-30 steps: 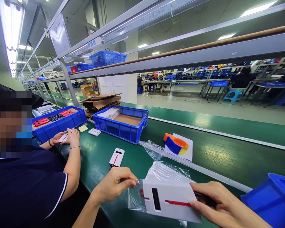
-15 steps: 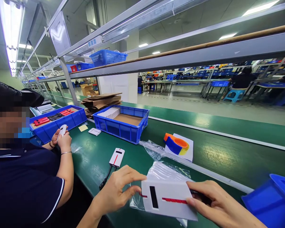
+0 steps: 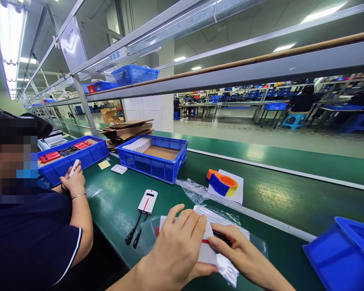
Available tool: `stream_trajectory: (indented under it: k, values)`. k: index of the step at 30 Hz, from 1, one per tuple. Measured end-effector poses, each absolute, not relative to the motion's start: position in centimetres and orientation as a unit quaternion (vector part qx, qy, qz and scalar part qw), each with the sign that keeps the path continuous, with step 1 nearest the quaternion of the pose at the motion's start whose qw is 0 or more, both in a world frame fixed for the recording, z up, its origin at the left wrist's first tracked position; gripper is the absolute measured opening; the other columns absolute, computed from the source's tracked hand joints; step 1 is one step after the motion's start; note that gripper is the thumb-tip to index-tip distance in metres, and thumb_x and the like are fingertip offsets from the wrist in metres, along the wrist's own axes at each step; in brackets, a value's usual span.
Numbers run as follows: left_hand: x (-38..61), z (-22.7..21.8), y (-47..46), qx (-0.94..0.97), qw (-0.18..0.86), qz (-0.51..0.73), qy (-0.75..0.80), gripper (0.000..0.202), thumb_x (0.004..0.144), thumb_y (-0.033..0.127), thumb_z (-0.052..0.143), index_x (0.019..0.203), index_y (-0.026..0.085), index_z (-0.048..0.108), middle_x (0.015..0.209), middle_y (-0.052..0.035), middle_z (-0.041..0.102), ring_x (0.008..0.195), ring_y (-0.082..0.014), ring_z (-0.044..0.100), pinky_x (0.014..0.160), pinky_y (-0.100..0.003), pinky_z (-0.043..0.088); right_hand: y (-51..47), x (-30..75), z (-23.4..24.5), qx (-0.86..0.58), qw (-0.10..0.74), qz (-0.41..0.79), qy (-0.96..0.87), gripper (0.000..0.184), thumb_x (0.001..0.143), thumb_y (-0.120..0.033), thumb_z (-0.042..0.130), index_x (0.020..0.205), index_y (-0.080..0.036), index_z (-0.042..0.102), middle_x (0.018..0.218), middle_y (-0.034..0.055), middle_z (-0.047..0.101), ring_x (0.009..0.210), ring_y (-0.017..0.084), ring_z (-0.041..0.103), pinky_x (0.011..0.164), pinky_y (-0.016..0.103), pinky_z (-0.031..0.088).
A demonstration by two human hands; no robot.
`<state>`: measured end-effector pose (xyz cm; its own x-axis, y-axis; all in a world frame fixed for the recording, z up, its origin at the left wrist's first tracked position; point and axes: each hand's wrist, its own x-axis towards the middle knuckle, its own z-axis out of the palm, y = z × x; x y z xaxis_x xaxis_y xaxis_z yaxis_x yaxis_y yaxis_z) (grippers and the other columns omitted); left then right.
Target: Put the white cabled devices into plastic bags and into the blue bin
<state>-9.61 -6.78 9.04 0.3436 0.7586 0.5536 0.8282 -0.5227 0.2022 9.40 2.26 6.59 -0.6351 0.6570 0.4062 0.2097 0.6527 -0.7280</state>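
Observation:
My left hand lies across a flat white device, its thumb along the lower edge and its fingers over the face. A red stripe shows on the device; its dark window is hidden under my hand. My right hand pinches the right end, where a black cable shows between thumb and fingers. Beneath both hands are clear plastic bags. A similar white device with two black cable ends rests on the green bench to the left.
Beyond stands a blue crate with white pieces. Orange, blue and yellow tape rolls lie on white paper. A blue bin is at right. To the left a co-worker holds a white piece beside another blue crate.
My left hand has come over the face of the white device and covers its window. The device has moved left and tilted, with my right hand still on its right end.

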Motion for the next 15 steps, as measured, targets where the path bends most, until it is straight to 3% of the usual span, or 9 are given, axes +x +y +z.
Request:
stream_trajectory:
  k: [2,4,7,9,11,13,15]
  values:
    - [-9.0,8.4,-6.4,-0.791,0.033,-0.360,-0.494,0.090,0.069,0.042,0.095,0.146,0.019,0.053,0.133,-0.0180,0.068,0.132,-0.0424,0.058,0.122,-0.064,0.030,2.1,8.5,6.5,-0.254,0.332,0.326,-0.848,0.048,0.104,-0.055,0.044,0.075,-0.023,0.064,0.066,0.0005,0.066,0.060,0.018,0.061,0.052,0.026,0.052]
    - [-8.8,7.1,-6.4,-0.683,-0.030,-0.504,-0.528,0.077,0.076,0.046,0.089,0.143,0.027,0.056,0.141,-0.0146,0.064,0.144,-0.0417,0.046,0.126,-0.062,0.022,2.1,8.2,6.2,-0.275,0.355,0.260,-0.855,0.042,0.108,-0.048,0.041,0.081,-0.022,0.062,0.067,-0.0001,0.067,0.057,0.017,0.061,0.050,0.024,0.049]
    - [-8.8,5.6,-6.2,-0.390,-0.243,-0.719,-0.522,0.056,0.090,0.055,0.073,0.137,0.027,0.060,0.148,-0.0141,0.057,0.147,-0.0364,0.043,0.124,-0.056,0.030,1.9,8.0,5.4,-0.287,0.418,0.027,-0.862,0.034,0.108,-0.042,0.048,0.083,-0.022,0.060,0.061,-0.0025,0.065,0.046,0.014,0.058,0.044,0.024,0.042]
    - [-8.8,5.6,-5.5,-0.224,-0.433,-0.755,-0.438,0.052,0.095,0.057,0.066,0.133,0.022,0.062,0.146,-0.0160,0.059,0.143,-0.0338,0.050,0.119,-0.052,0.041,1.6,7.7,4.5,-0.253,0.410,-0.120,-0.868,0.027,0.108,-0.034,0.049,0.087,-0.022,0.062,0.062,-0.0017,0.067,0.046,0.015,0.063,0.046,0.026,0.042]
    - [-8.9,6.6,-4.4,-0.108,-0.542,-0.754,-0.356,0.046,0.097,0.054,0.065,0.125,0.018,0.065,0.136,-0.0175,0.066,0.131,-0.0315,0.062,0.110,-0.046,0.052,1.1,7.2,3.5,-0.221,0.376,-0.178,-0.882,0.027,0.111,-0.029,0.040,0.102,-0.019,0.064,0.071,0.0029,0.073,0.056,0.019,0.071,0.053,0.028,0.049]
    - [-9.1,8.0,-3.4,-0.036,-0.553,-0.768,-0.321,0.037,0.100,0.047,0.063,0.118,0.015,0.069,0.122,-0.0159,0.073,0.113,-0.0270,0.072,0.099,-0.041,0.059,0.6,6.9,2.6,-0.234,0.357,-0.159,-0.890,0.038,0.113,-0.034,0.027,0.116,-0.016,0.060,0.085,0.0093,0.078,0.067,0.022,0.076,0.057,0.031,0.055]
    - [-9.6,9.2,-2.8,-0.016,-0.535,-0.792,-0.293,0.034,0.101,0.044,0.061,0.113,0.014,0.071,0.108,-0.0121,0.075,0.095,-0.0221,0.075,0.090,-0.038,0.062,0.3,6.8,2.0,-0.261,0.341,-0.111,-0.896,0.046,0.113,-0.044,0.017,0.113,-0.020,0.057,0.085,0.0089,0.079,0.067,0.023,0.077,0.053,0.032,0.056]
